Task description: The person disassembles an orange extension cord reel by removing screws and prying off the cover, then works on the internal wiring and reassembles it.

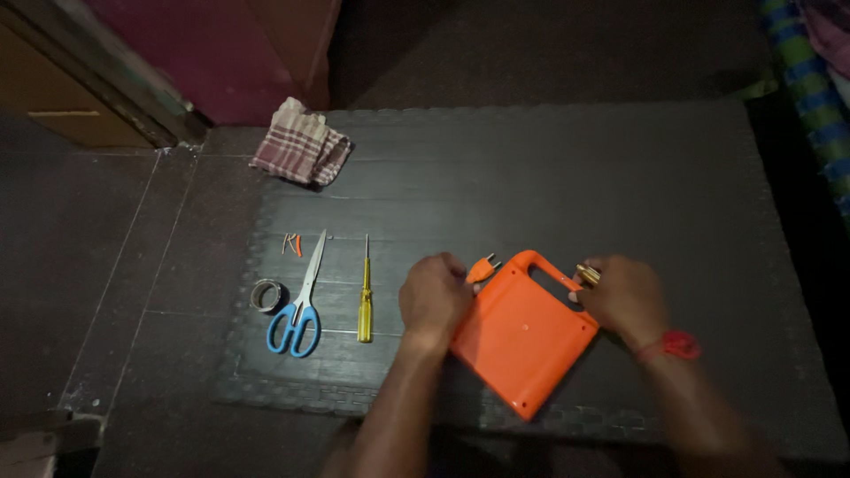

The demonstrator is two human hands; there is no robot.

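My left hand grips the orange case, my right hand pinches a small brass piece; next needs careful fingers.

left hand: knuckles up, curled grip | right hand: fingers pinched (red wrist thread)
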